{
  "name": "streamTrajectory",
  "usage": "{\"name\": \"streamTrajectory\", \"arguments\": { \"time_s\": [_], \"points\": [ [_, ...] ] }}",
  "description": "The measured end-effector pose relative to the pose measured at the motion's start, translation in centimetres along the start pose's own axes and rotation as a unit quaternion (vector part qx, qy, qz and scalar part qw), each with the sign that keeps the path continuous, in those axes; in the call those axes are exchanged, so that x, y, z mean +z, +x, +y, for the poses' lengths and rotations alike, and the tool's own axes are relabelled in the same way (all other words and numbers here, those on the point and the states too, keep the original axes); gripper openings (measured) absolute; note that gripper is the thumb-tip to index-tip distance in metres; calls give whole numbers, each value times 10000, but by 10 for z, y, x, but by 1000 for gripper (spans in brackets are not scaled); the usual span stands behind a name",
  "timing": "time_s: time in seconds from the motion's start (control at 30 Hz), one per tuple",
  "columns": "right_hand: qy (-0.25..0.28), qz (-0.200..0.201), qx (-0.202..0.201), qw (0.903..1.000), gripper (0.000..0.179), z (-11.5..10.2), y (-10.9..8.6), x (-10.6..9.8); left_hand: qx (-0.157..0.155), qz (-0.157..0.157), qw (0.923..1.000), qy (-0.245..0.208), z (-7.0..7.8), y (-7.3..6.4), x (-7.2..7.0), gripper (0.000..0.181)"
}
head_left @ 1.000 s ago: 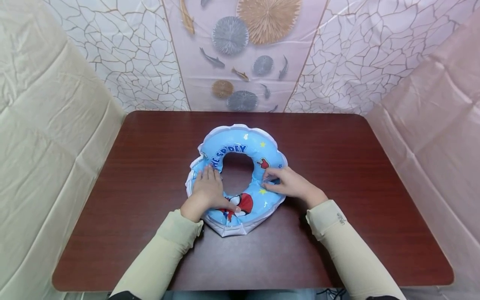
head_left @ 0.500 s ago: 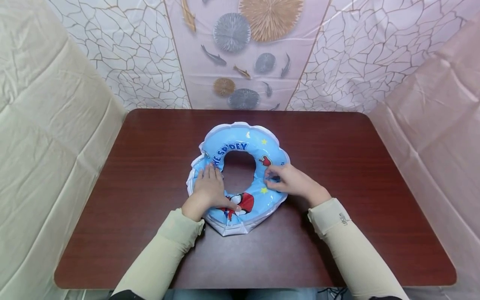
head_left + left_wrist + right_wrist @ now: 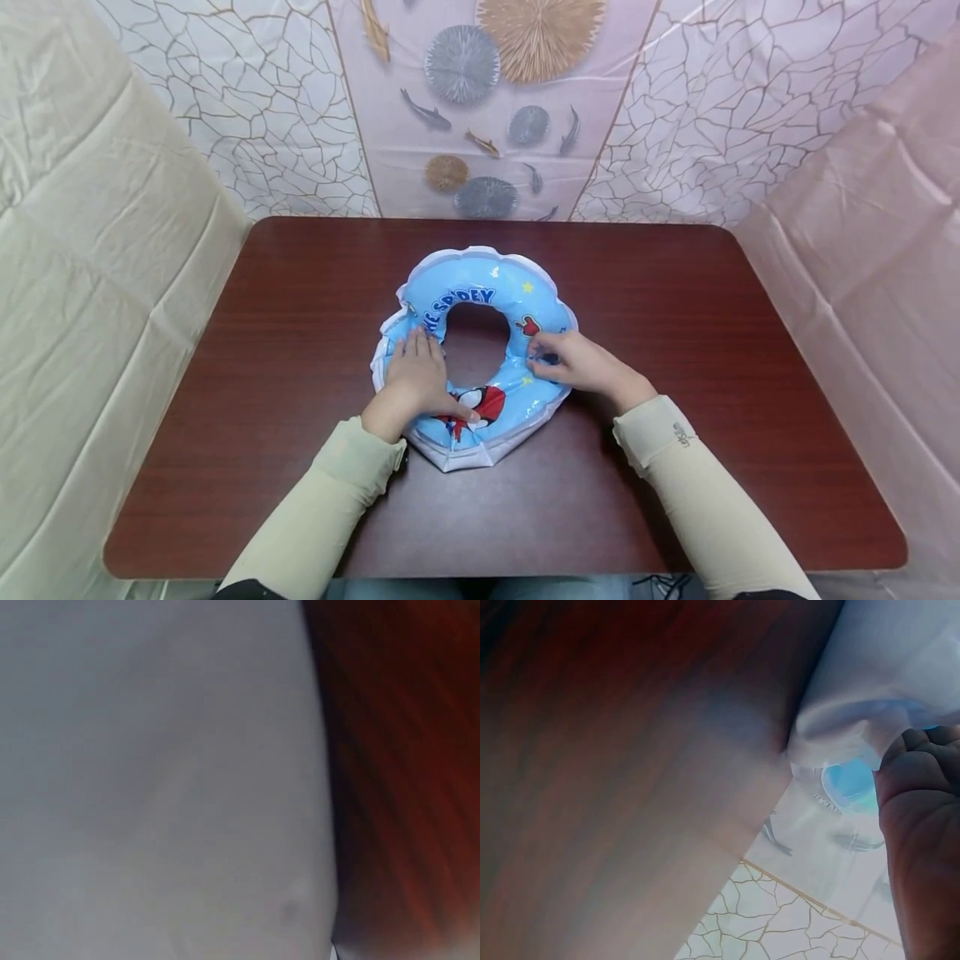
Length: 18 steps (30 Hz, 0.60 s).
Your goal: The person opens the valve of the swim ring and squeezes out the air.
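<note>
A light-blue inflatable swim ring of shiny plastic film [image 3: 504, 281], with a scalloped whitish edge, blue lettering and a red-and-white printed figure [image 3: 489, 405], is laid on a dark reddish-brown wooden desk [image 3: 675, 333], near the middle of it. The left hand [image 3: 417, 379] is spread flat over the left band of the ring, with straight fingers and the thumb stretched toward the printed figure; nothing is enclosed by this grip. By the right hand [image 3: 581, 362] a narrow grip is made: thumb and forefinger are bent toward each other on the right band, where the film is creased. A small part of the ring seems to be pinched there, but which part is hidden by the fingertips. In the left wrist view only a pale blurred surface [image 3: 165, 780] is seen beside the desk, so no detail is added by it.

The step in hand is judged to be the steadying of the ring while some small part is worked at its right side. For the next move, a firm left palm and a careful, precise right pinch are probably called for.

Compared with half a second ago, almost nothing is changed: both hands are kept at the same places, and only the whole head view is shifted slightly.
</note>
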State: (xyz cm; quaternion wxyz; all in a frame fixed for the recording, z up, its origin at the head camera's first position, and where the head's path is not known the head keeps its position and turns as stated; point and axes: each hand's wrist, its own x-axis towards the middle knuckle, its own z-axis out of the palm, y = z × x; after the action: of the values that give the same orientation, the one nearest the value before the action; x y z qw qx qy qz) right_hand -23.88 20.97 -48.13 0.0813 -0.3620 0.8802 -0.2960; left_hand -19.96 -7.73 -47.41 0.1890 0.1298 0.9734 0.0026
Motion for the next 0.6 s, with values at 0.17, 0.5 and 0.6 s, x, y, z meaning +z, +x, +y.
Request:
{"name": "streamTrajectory", "arguments": {
  "time_s": [0.17, 0.5, 0.6],
  "points": [
    [80, 39, 38, 10000, 16, 0, 2, 0, -25, 2, 10000, 77, 1, -2, -3, 147],
    [126, -6, 145, 9998, 16, -1, 0, 1, 17, 40, 10000, -18, 2, -1, -1, 147],
    [121, -19, 156, 9998, 16, -1, 0, 1, 21, 47, 10000, -34, 2, -1, 0, 146]
  ]
}}
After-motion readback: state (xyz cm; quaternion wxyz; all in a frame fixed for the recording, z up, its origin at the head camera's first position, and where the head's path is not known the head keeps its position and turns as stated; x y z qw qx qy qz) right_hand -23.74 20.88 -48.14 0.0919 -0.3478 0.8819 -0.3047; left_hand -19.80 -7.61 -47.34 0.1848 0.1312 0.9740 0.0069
